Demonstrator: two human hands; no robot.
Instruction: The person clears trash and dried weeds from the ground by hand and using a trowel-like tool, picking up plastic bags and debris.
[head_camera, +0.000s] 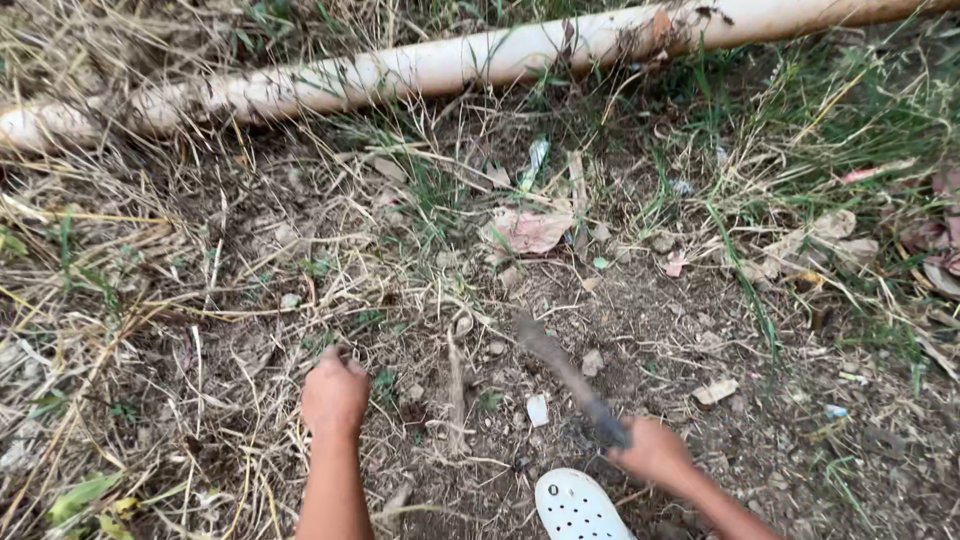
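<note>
Nearest, a white perforated clog (578, 507) is sitting right under the right hand (652, 452), which is gripping the handle of a dark, blurred blade (562, 372). The blade is pointing up-left over bare crumbly soil at the ground's middle. A wide swing could be catching that foot or the left hand (334, 394), which is clenching dry, wiry grass (250, 400) just beside it. Beyond, brittle leaves (528, 230) are lying flat; along the far edge, a smooth pale pipe (420, 68) risks getting nicked.
</note>
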